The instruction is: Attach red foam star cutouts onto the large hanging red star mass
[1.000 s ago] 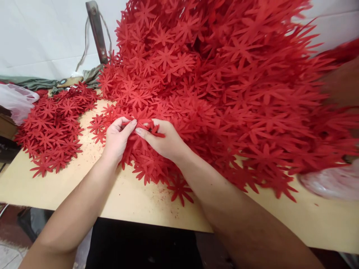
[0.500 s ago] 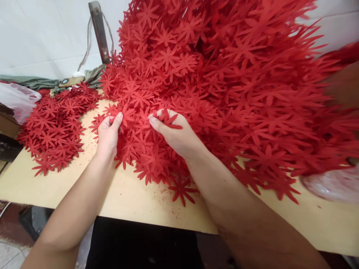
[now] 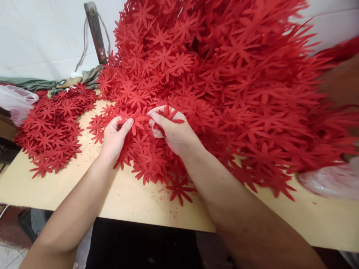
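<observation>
Between thumb and fingers, my left hand [image 3: 116, 136] pinches a red flower cutout [image 3: 137, 120] with long narrow petals. My right hand [image 3: 172, 129] is closed just to its right, with red petals [image 3: 169, 112] of another cutout sticking out of the palm and between the fingers. Whether the right fingertips touch the left hand's cutout I cannot tell. Both hands are over the front of a large heap of red flower cutouts [image 3: 190, 82]. A single cutout [image 3: 179, 189] lies flat at the heap's front edge.
A smaller pile of red cutouts [image 3: 53, 130] lies on the wooden table [image 3: 134, 203] at left, beside a white plastic bag [image 3: 19, 101]. Green cloth [image 3: 30, 84] and an upright metal bar [image 3: 95, 33] stand behind. Clear plastic [image 3: 331, 179] lies at right.
My left hand has moved right and slightly down, bringing the cutout it pinches closer to my right hand. The right hand's fingers have shifted slightly, still around its cutout. The view has drifted a little.
</observation>
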### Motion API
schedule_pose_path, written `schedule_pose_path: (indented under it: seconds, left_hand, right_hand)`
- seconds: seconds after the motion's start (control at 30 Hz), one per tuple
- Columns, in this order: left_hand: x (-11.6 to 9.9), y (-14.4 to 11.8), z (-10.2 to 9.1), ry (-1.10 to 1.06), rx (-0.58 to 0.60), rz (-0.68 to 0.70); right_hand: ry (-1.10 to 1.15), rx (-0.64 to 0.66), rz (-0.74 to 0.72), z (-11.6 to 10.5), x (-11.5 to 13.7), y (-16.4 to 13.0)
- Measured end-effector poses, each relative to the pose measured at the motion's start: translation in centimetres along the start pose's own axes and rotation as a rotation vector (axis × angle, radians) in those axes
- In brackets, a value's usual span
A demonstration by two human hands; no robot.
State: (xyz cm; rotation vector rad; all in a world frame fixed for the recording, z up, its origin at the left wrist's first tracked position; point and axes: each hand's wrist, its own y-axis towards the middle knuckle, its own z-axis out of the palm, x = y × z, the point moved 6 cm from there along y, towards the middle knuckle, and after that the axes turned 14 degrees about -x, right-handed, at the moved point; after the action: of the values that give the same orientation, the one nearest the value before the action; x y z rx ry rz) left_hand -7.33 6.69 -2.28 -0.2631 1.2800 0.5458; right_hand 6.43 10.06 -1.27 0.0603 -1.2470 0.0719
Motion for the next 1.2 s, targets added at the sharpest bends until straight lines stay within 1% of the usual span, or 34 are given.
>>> schedule_pose_path:
  seconds: [0.1,0.23,0.3,0.4,0.57,0.67,0.83,0.93,1.03,1.13,1.2]
  left_hand:
    - [0.0,-0.3,0.2,0.035,0.017,0.016]
    - [0.2,-0.7,0.7,0.007,0.06,0.016]
    - [0.3,-0.9,0.9,-0.001,0.074,-0.011]
    - [0.4,-1.1,1.0,0.019,0.084,-0.058]
    - [-0.3,-1.1,1.0,0.084,0.073,0.021]
    - [-0.3,-1.0,0.9,0.098,0.05,0.05]
    - [-0.2,-0.8,0.3,0.105,-0.021,0.068]
    - [-0.2,-0.5,0.0,0.095,-0.056,0.077]
    - [0.0,-0.1,-0.2,0.079,-0.088,0.05]
    - [0.2,0.0,-0.2,0.059,-0.088,0.036]
    - [0.2,0.1,-0.2,0.054,-0.086,0.039]
  right_hand:
    - [-0.004,0.092,0.025,0.9,0.0,-0.6]
    - [-0.035,0.105,0.063,1.3,-0.3,-1.1]
    - [-0.044,0.079,0.041,1.1,-0.3,-0.9]
    - [-0.054,0.015,-0.033,0.5,-0.2,-0.3]
    - [-0.141,-0.095,-0.154,-0.1,0.3,-0.3]
    - [-0.191,-0.13,-0.21,-0.1,0.5,-0.5]
    - [-0.188,-0.167,-0.169,-0.9,0.1,0.2]
    - [-0.139,-0.197,-0.179,-1.6,0.4,0.7]
    - [-0.094,-0.177,-0.143,-1.7,0.5,0.9]
    - [-0.093,-0.131,-0.08,-1.3,0.3,0.7]
    - [-0.1,-0.106,-0.07,-1.0,0.3,0.6]
